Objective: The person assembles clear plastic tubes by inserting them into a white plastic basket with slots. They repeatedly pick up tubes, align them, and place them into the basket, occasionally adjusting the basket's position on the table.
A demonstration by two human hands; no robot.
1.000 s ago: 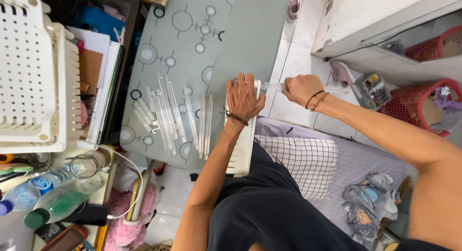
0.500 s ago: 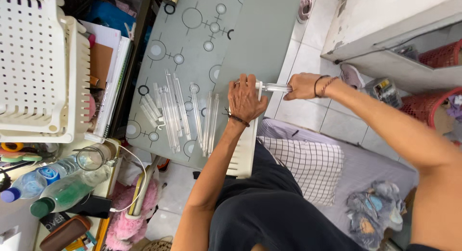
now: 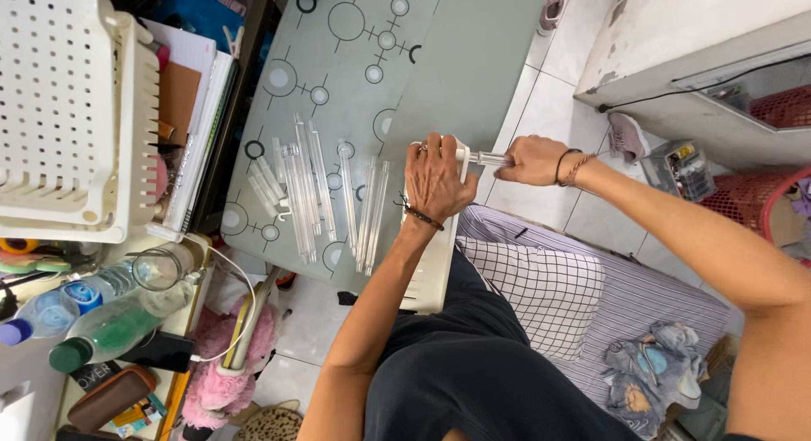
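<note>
Left hand [image 3: 434, 181] lies flat, fingers spread and pressed down, on the upper end of a white slotted plastic panel [image 3: 429, 276]; it is not closed around anything, it only pushes the panel down, I judge to keep it steady on the edge of the table. Right hand [image 3: 531, 160] is just beside the panel's upper corner, on its outer side, with the fingers clamped together around a clear plastic tube [image 3: 487, 158]. This tube lies level, and its other end meets the corner of the panel close to the left fingertips, so one hand seems to brace while the other works the tube against the corner.

On the other side of the panel, on the grey patterned table [image 3: 338, 61], more clear tubes [image 3: 329, 196] lie in rows, nearly parallel to the panel and apart from both hands, probably so each can be picked one by one. Farther from the panel, past the tubes, a stack of white perforated baskets [image 3: 76, 111] stands at the table's far side. Below the panel are the person's dark clothes and a checked cushion [image 3: 532, 293].
</note>
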